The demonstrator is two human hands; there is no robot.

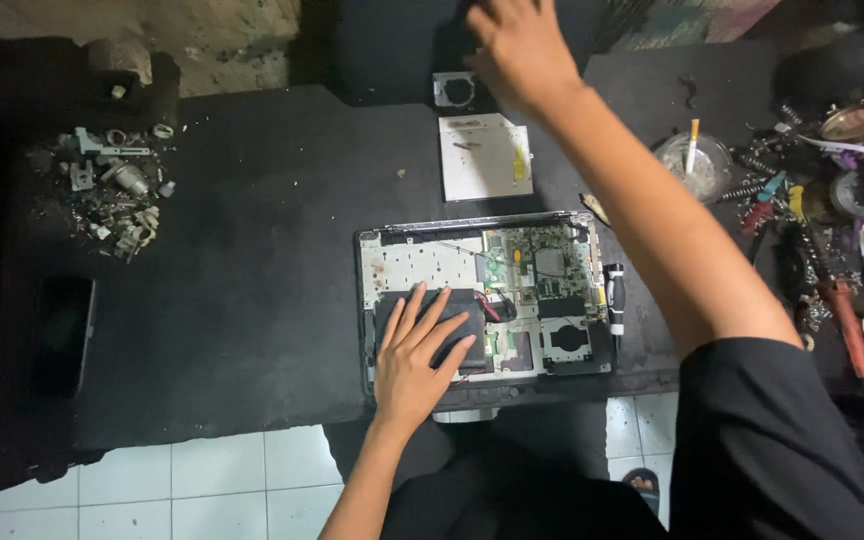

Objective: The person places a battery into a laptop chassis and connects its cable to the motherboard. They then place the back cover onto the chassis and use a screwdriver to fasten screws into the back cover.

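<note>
Dark matting (252,250) covers the low work surface, with pale floor tiles (202,490) showing at six to seven o'clock. Seen from the head camera, an opened laptop base (482,295) lies at the middle with its circuit board bared; the left hand (414,355) rests on it with fingers spread flat over the black battery pack (457,320), gripping nothing. At twelve o'clock the right hand (517,45) reaches to the far edge beside a small square metal frame (454,90); its fingertips are cut off by the picture's edge, so whether it grasps anything cannot be told. A flat white optical drive (484,155) with a yellow tag lies between frame and laptop. A black screwdriver handle (614,295) sits just right of the laptop. At three o'clock a jumble of tools (832,200) is hard to sort; at nine o'clock lies a heap of small metal parts (117,195), and a dark phone (62,335) is barely visible.
</note>
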